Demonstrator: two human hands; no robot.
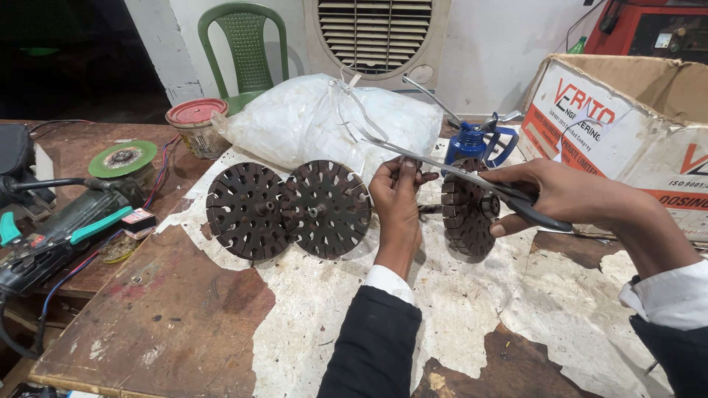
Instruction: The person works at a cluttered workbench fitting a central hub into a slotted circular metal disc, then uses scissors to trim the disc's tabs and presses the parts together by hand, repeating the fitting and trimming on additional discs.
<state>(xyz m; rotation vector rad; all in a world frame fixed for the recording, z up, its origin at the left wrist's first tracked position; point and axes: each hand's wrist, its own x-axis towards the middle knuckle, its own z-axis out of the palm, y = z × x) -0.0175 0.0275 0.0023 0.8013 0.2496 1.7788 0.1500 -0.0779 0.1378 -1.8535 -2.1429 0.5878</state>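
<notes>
**Two hands, long scissors and a slotted metal disc**

The left hand (397, 193) is curled shut around a small pale strip (406, 168), pinched between thumb and fingers. It is held up just beside a dark round metal disc with slots around its rim (466, 214). This disc stands on its edge on the tabletop (184, 309), with a thin rod poking out of its middle toward the left hand.

The right hand (554, 193) is closed around the dark handles of long silver scissors (450, 171). The blades reach left, over the top of the disc, and their tips are near the left-hand fingers. The right thumb side touches the disc's right face.

Left of the hands, two more dark slotted metal discs (289, 210) lean together, rims touching. Behind them lies a big clear plastic bag full of white strips (317, 118), tied at the top.

A blue oil can with a long thin spout (472, 140) stands behind the held disc. A large brown cardboard box (627, 125) sits to the right.

At the far left are a green and black angle grinder (66, 228), a green grinding wheel (123, 158) and a round tin with a red lid (196, 127). A green plastic chair (247, 51) stands behind the tabletop, which is worn brown wood with torn white paper.
</notes>
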